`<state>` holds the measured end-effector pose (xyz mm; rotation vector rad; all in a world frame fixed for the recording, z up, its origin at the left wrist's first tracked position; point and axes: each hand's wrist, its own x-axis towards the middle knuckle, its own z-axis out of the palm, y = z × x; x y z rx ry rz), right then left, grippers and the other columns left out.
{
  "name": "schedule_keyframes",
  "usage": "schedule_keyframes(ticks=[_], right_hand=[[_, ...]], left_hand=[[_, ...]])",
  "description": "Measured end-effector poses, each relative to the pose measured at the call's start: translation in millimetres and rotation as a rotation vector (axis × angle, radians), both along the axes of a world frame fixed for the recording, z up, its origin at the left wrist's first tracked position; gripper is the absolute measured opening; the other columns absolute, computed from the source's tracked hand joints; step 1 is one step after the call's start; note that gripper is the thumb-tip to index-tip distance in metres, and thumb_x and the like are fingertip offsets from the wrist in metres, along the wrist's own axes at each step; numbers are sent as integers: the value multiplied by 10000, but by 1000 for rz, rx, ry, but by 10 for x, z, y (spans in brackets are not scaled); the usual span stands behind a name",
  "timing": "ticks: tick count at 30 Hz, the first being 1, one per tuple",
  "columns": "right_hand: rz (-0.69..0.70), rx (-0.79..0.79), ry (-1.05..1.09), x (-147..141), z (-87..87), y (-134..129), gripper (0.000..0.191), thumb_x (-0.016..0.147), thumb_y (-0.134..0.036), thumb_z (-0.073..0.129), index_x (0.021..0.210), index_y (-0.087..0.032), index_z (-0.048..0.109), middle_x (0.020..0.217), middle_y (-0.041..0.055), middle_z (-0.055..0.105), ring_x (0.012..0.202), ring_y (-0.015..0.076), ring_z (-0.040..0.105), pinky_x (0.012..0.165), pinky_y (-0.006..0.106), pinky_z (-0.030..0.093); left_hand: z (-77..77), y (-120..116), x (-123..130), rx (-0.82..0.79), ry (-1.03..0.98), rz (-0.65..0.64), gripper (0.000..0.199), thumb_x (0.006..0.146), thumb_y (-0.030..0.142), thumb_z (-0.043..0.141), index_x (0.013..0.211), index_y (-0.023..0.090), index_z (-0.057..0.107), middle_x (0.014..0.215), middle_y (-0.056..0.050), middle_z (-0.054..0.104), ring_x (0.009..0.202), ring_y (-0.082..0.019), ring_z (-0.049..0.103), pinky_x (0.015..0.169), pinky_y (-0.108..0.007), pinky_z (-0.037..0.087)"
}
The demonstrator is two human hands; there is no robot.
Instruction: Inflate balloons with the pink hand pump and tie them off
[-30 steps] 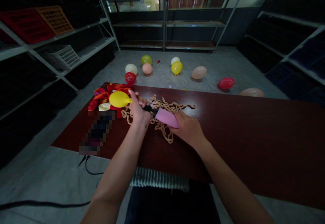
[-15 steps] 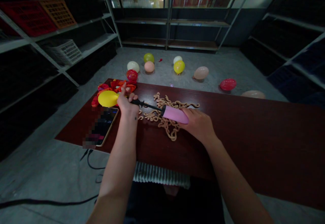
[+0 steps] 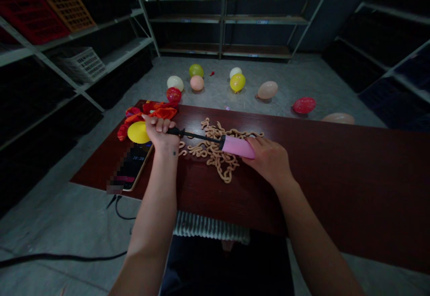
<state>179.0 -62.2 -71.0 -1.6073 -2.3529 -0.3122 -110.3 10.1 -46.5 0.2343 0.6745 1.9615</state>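
Observation:
A balloon pump (image 3: 238, 146) with a pink barrel and a black rod is held crosswise above the table between my hands. My left hand (image 3: 161, 131) is closed round the black end of the pump. A partly inflated yellow balloon (image 3: 137, 132) sticks out on the left side of that hand; its neck is hidden by the fingers. My right hand (image 3: 268, 159) is wrapped round the right end of the pink barrel. Beneath the pump lies a tangled heap of long tan, uninflated balloons (image 3: 225, 170).
A phone (image 3: 134, 166) and crumpled red and orange balloons (image 3: 161, 110) lie on the dark wooden table (image 3: 336, 188), at its left. Several inflated balloons, among them a red one (image 3: 304, 105), rest on the floor beyond. Metal shelves (image 3: 188, 19) with crates stand around; a cable (image 3: 67, 257) runs on the floor.
My hands have moved a little farther apart, and more of the black rod shows. My left hand has shifted left, its fingers curled tighter. The view has tipped slightly downward.

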Motion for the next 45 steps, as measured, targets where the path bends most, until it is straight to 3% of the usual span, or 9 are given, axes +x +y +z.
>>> schedule_keyframes(ticks=[5,14,23,28,30,33,36,39,45], right_hand=[[-9,-50,10,-102,1,-17,334,820,-355,697,1095,-175,637,1027,119,732,907,276,663,725,344,444],[-27,-102,86,-308,-69,-62,391,813,-415,702,1102,-161,633,1010,124,749,836,270,694,672,339,460],[-56,-62,101,-320,-100,-54,404,806,-446,708,1110,-187,645,1020,103,756,851,270,699,649,327,444],[-48,47,66,-304,-108,-63,418,849,-460,669,1156,-177,647,1011,120,746,865,266,678,673,327,424],[-56,76,43,-293,-118,-65,416,868,-459,647,1166,-169,652,1011,125,745,864,263,670,689,329,416],[-62,106,25,-282,-126,-69,423,895,-472,610,1180,-162,657,1018,119,744,867,260,664,705,332,407],[-53,121,30,-283,-125,-71,434,912,-484,588,1192,-160,655,1021,114,744,875,260,660,713,333,402],[-34,116,45,-278,-110,-63,459,915,-515,585,1200,-162,654,1039,121,741,897,266,656,732,339,406],[-43,125,28,-126,-58,-2,412,884,-416,626,1228,-189,636,1127,115,719,985,274,633,786,349,411]], left_hand=[[64,-51,247,106,-86,-4,598,1050,464,448,550,189,268,396,76,191,319,-65,184,384,-214,251],[3,-109,769,25,-20,-111,555,1022,487,509,595,195,308,416,90,189,332,-67,186,382,-216,247],[-69,-79,814,-64,-97,-97,493,1041,486,457,656,178,446,431,92,241,329,-58,255,379,-187,257],[-95,-57,800,-112,-74,-156,464,1048,477,420,802,147,634,635,-21,599,370,-52,384,393,-184,323],[-88,-57,800,-165,-72,-185,512,1034,525,418,764,144,631,708,-62,650,408,-70,459,424,-194,380],[-39,-85,790,-174,-106,-235,623,976,633,468,553,178,424,551,-26,530,463,-122,536,473,-223,449],[41,-138,755,-83,-140,-280,666,998,579,475,518,194,221,432,46,274,380,-92,409,437,-205,397],[117,-171,675,-25,-130,-285,626,1072,416,380,529,186,170,431,70,150,326,-59,215,386,-193,282],[216,-162,407,42,-46,-173,596,1066,326,402,536,187,169,442,65,133,337,-70,161,380,-204,247]])
